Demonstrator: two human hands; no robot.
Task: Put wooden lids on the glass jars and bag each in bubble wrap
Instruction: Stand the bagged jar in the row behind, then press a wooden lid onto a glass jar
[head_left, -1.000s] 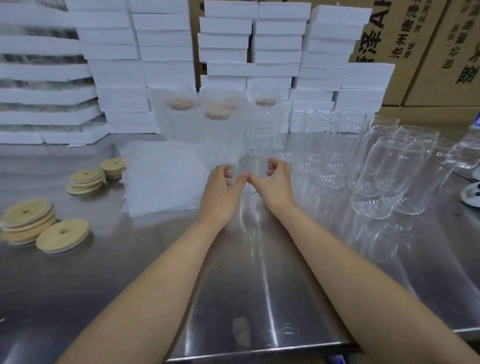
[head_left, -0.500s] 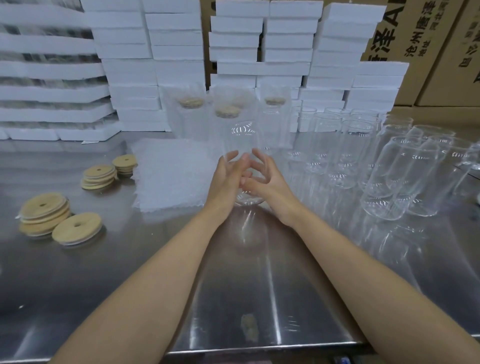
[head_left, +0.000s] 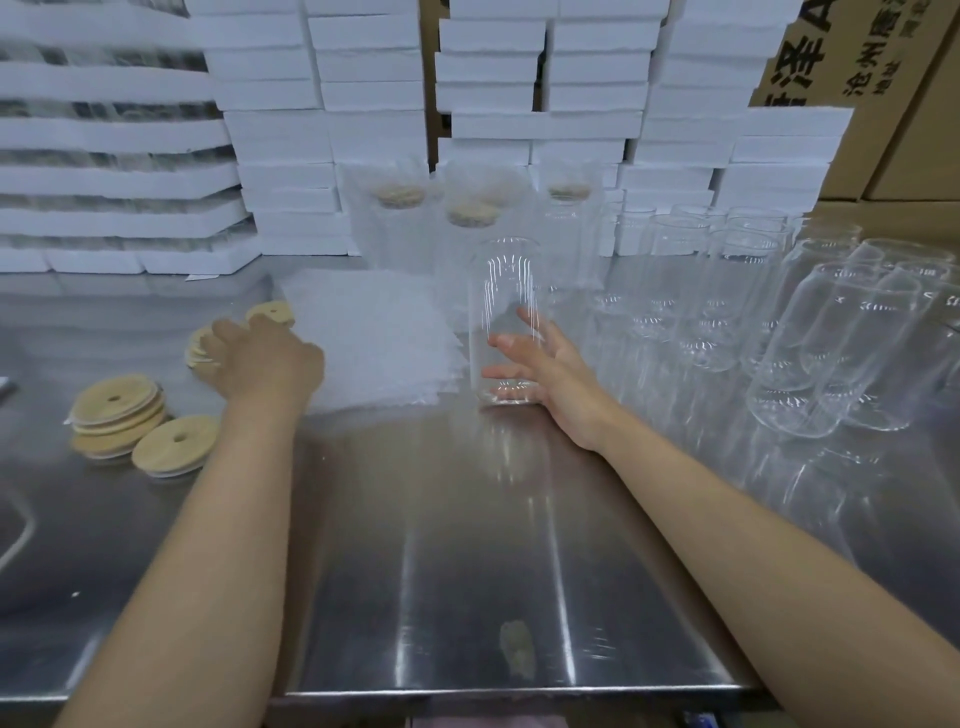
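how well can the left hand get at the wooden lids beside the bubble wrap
Probably yes: the left hand is over that stack of wooden lids, nothing between them; whether it touches one is unclear.

Bright overhead light w/ glare streaks on steel table (head_left: 467, 571), edges warped, left hand (head_left: 270, 358) blurred.

**What the view keeps back**

The left hand (head_left: 270, 364) covers part of a small stack of wooden lids (head_left: 200, 353) near the worktop's (head_left: 467, 545) far left. Its fingertips are hidden, so any grip is unclear. Bubble wrap blurs the bagged jars (head_left: 467, 208) at the far edge. The cardboard box (head_left: 831, 62) print is cut off at the top.
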